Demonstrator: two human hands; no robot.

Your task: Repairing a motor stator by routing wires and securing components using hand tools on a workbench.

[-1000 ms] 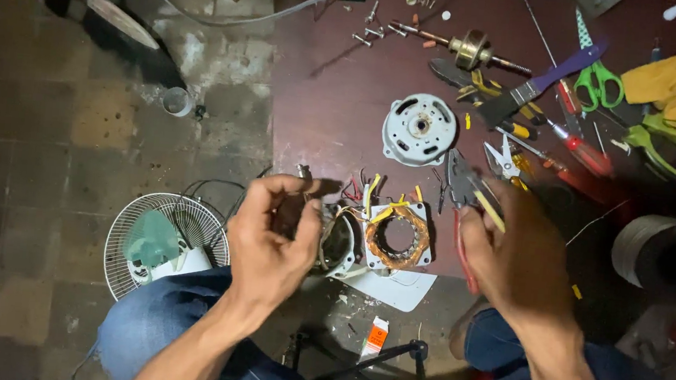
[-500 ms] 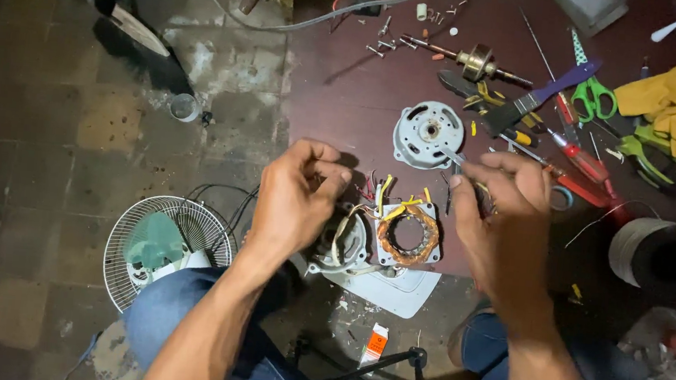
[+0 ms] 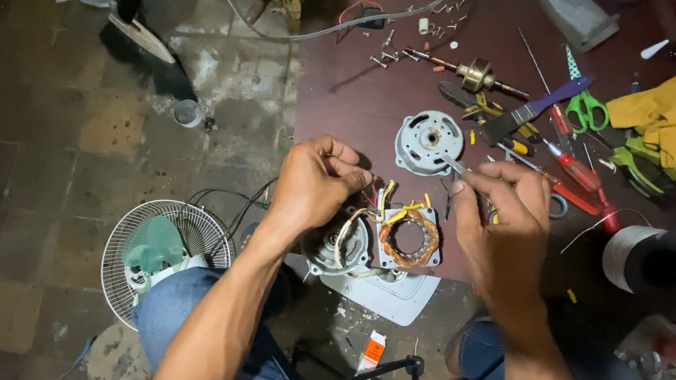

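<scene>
Pinching the coloured wires with the left hand, fingers closed on them just above the copper-wound stator. Right hand sits beside it, gripping a thin metal tool between thumb and fingers. Grey motor cover lies further up the table, green scissors off right.

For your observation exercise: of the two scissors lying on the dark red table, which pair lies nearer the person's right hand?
The blue-handled scissors, just beside the right hand; the green-handled scissors lie farther up the dark red table, by the yellow cloth.
</scene>
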